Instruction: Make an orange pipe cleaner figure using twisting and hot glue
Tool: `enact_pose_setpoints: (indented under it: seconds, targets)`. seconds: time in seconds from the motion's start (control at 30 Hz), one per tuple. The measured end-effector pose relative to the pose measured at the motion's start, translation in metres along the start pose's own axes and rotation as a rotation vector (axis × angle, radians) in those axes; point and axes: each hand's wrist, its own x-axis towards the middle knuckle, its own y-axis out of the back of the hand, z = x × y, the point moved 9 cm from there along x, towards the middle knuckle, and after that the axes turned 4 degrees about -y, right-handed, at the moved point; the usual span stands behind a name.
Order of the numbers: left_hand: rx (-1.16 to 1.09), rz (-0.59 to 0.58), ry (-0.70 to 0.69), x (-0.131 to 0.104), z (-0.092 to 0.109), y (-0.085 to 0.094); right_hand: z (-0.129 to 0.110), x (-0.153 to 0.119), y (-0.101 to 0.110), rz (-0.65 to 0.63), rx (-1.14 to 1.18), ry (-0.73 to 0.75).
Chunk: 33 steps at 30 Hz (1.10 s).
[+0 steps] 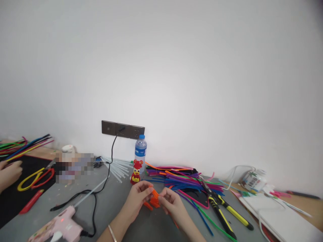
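Low in the middle, my left hand (137, 199) pinches a bunch of bent orange pipe cleaners (154, 201) between thumb and fingers. From the other side my right hand (170, 201) grips the same orange piece with its fingertips. A strand of orange trails down beneath my right palm. Just beyond my left hand stands a small red and yellow figure (136, 172) with round ears. Behind the figure is a water bottle (140, 151) with a blue cap. Many coloured pipe cleaners (176, 174) lie in a heap past my right hand.
Yellow-and-black pliers (222, 208) lie at right beside a white pad (280, 215). A pink glue gun (63, 225) with a black cord (95, 215) rests at front left. Scissors (37, 179), a red cutter (31, 201) and another person's hand (10, 174) are far left. Clear glue sticks (117, 169) lie near the wall.
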Motion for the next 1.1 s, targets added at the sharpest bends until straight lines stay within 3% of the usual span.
enact_pose_setpoints:
  seconds: [0.63,1.1]
  targets:
    - [-0.006,-0.043,0.032,-0.002,0.005,-0.006,-0.007,-0.003,-0.004,-0.087,-0.037,0.031]
    - [0.035,-0.097,0.053,-0.005,-0.003,-0.011,-0.029,-0.010,-0.013,-0.174,-0.023,0.096]
